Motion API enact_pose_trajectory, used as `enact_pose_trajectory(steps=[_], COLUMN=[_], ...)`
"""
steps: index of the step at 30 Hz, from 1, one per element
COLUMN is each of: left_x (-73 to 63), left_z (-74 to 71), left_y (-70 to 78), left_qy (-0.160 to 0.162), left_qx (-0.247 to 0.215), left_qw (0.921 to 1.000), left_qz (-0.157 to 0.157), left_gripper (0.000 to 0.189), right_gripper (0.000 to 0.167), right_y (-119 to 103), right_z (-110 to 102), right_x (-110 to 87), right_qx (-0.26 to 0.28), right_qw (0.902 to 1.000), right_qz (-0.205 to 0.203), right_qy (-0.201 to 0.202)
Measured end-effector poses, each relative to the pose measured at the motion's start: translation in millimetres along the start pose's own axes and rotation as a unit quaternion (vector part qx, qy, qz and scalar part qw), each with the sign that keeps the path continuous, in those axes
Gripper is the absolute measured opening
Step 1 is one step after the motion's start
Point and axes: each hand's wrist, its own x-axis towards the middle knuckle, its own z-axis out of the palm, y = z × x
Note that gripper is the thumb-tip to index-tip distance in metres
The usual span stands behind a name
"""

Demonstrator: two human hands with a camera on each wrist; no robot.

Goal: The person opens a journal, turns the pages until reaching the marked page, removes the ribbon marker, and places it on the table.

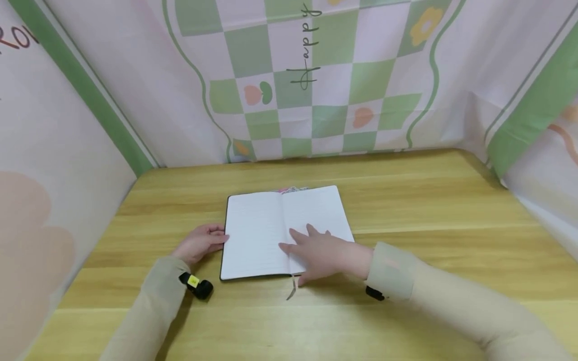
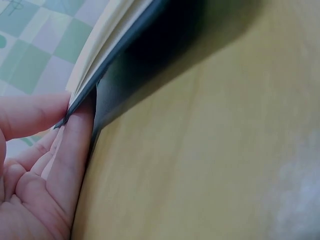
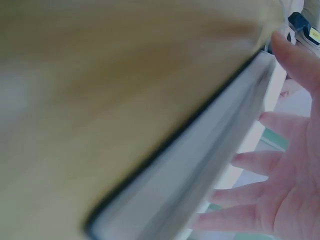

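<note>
An open notebook [image 1: 255, 235] with lined white pages and a dark cover lies on the table. At its left edge my left hand [image 1: 198, 244] pinches the cover and pages, thumb on top and fingers underneath. The left wrist view shows that edge [image 2: 112, 50] raised off the wood. My right hand [image 1: 325, 253] is spread over the lower part of the right page, fingers apart and nearly straight. In the right wrist view its fingers [image 3: 250, 192] lie along the thick page block [image 3: 200, 155]. A ribbon bookmark [image 1: 291, 291] hangs out below the spine.
The wooden table [image 1: 406, 200] extends around the notebook. Something small, pink and grey [image 1: 291, 190], pokes out at the notebook's top edge. A green-and-white checked cloth [image 1: 298, 115] hangs behind the table, with pale fabric at both sides.
</note>
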Motion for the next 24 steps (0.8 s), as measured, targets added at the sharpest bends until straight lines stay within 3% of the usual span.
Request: enact_pose_trajectory(steps=[9, 17, 24], left_x=[0.7, -0.3, -0.3], left_z=[1.5, 2.3, 1.2], left_y=[1.9, 4.6, 4.5], left_qy=[0.004, 0.006, 0.006], left_qx=[0.005, 0.007, -0.003], left_qw=[1.0000, 0.9999, 0.9998], left_qz=[-0.007, -0.012, -0.016], left_gripper=[0.041, 0.041, 0.040], right_gripper=[0.076, 0.073, 0.073], right_y=[24.2, 48.2, 55.0], right_z=[4.1, -1.0, -2.1], right_x=[-12.8, -23.3, -27.4], right_qx=[0.009, 0.022, 0.045], right_qw=[0.9996, 0.9968, 0.9960], right_qz=[-0.019, -0.063, -0.062], right_qy=[0.021, 0.044, 0.045])
